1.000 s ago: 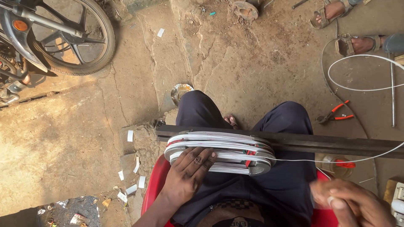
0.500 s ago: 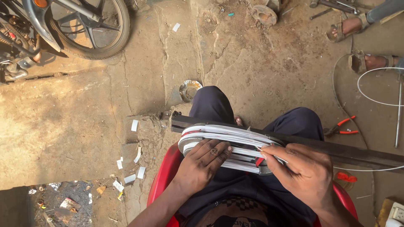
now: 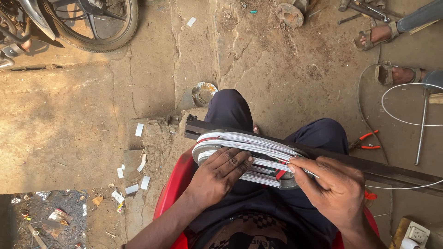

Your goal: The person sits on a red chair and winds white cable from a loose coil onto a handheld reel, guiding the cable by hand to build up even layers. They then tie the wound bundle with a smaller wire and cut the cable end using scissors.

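Note:
A flat oval coil of white wire (image 3: 251, 147), bound with red tape, lies across my thighs on a long dark metal bar (image 3: 369, 166). My left hand (image 3: 221, 175) presses flat on the coil's near left side, fingers spread over the strands. My right hand (image 3: 332, 189) rests at the coil's right end, its fingers pinching the white wire there. A loose strand of white wire (image 3: 406, 186) runs off to the right from under that hand. I sit on a red plastic seat (image 3: 173, 189).
Red-handled pliers (image 3: 367, 140) lie on the ground right of my knee. Another person's sandalled feet (image 3: 385, 55) and a white wire loop (image 3: 408, 103) are at upper right. A motorcycle wheel (image 3: 92, 23) is at upper left; a small round tin (image 3: 204, 93) is ahead.
My right hand has come up from the lower right onto the coil's right end and now pinches the wire. My view has shifted, with the coil sitting lower and more central.

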